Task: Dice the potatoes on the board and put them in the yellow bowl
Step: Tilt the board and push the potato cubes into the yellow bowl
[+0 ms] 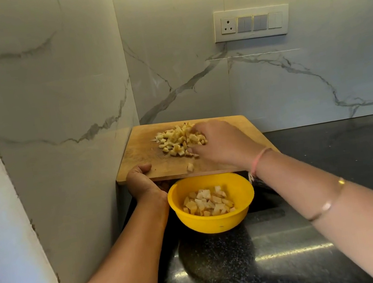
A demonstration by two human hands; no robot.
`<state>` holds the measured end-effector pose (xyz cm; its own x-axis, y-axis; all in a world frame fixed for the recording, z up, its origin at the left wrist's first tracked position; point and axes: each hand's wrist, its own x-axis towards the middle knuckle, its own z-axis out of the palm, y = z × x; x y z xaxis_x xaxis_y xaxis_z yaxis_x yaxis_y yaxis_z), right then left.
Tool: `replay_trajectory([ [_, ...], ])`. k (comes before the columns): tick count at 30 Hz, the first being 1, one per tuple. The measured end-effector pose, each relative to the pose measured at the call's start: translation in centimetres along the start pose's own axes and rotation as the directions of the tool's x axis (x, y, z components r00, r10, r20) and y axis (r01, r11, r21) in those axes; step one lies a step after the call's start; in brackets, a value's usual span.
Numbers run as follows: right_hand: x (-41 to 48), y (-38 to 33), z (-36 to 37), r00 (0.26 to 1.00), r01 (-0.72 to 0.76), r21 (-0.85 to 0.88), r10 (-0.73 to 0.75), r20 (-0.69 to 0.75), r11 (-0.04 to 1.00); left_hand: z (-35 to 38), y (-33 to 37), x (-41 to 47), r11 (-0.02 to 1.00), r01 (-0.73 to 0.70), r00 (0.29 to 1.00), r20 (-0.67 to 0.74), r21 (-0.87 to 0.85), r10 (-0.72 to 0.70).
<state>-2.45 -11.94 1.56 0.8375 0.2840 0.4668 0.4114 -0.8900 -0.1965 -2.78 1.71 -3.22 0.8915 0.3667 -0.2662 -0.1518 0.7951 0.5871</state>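
A wooden cutting board [142,148] is held off the counter, its near edge over the yellow bowl [240,196]. My left hand [141,181] grips the board's near left edge, thumb on top. A pile of diced potato [175,140] lies on the board, and one loose piece [190,167] sits near the front edge. My right hand [220,143] rests on the pile's right side with fingers curved over the pieces. More potato cubes [208,202] fill the bottom of the bowl.
The bowl stands on a black speckled counter [261,264] in a corner of marble-tiled walls [52,101]. A switch plate with a socket [251,23] is on the back wall, above and to the right. A dark object [260,184] peeks out under my right wrist.
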Motion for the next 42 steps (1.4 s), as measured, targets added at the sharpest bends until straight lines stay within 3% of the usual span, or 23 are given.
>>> replay_trajectory([
  [4,3.4,1.1,1.3,0.99,-0.061,0.187,0.036,0.137,0.98,0.0,0.0,0.1,1.0,0.003,1.0,0.01,-0.009,-0.003],
  [7,3.9,1.5,2.7,0.98,-0.047,0.126,0.021,0.197,0.991,0.1,0.0,-0.1,1.0,-0.003,1.0,0.011,-0.006,0.003],
  [19,0.2,0.9,2.4,0.996,0.079,-0.009,-0.078,0.049,0.997,0.0,0.0,0.1,1.0,-0.004,1.0,-0.016,0.021,0.005],
  [30,-3.5,-0.2,0.6,0.979,0.073,0.047,-0.08,0.187,0.996,0.1,0.0,-0.2,1.0,-0.003,1.0,-0.01,0.022,0.003],
  [33,-4.1,-0.6,0.0,0.983,0.072,0.109,-0.089,0.16,0.991,0.0,0.0,-0.2,1.0,0.004,1.0,-0.005,0.019,-0.003],
  [37,-3.1,-1.0,0.0,0.992,0.116,0.055,-0.118,0.039,0.992,-0.2,0.0,0.0,1.0,0.002,1.0,-0.007,0.017,-0.002],
  [42,-2.1,-0.9,1.5,0.989,0.123,-0.043,-0.119,0.093,0.991,0.0,0.0,0.1,1.0,-0.001,1.0,-0.004,0.019,0.001],
])
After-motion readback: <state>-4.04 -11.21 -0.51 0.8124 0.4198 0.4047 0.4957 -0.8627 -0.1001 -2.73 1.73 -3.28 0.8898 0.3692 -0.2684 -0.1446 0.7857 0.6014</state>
